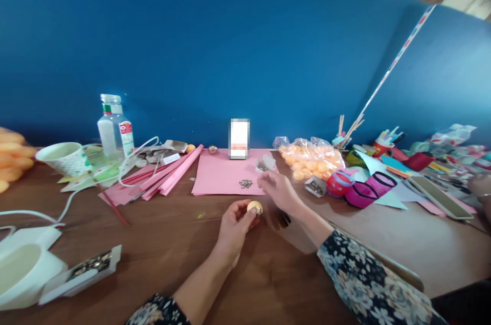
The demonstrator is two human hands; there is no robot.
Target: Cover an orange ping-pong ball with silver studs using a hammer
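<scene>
Nearest the person, a white box of small metal pieces (86,269) lay open at the left edge of the wooden table (161,243), beside a white tool (23,269) with a cord. Two flowered sleeves came in from below.

The left hand (235,226) sat just above the table, its thumb and fingertips pinched round a small orange ball (254,207) that showed a bit of metal on its right side. The ball was round, so it had no long axis to speak of; it faced up and to the right, toward the other hand.

The right hand (279,189) hovered just up and right of the ball, close but apart from it. It was blurred; the fingers looked loosely curled, and I could not tell whether they pinched anything. It was the free hand nearer both the ball and the little heap of metal bits (246,183) just left of it.

That heap lay on a pink sheet (218,174), with a small box (265,163) near its far right corner. Pink strips (172,174) fanned out to the left. A bag of orange balls (311,159) sat right of the sheet. Farther left stood a paper cup (66,158) and a clear bottle (110,125), all before a blue wall (230,44).
</scene>
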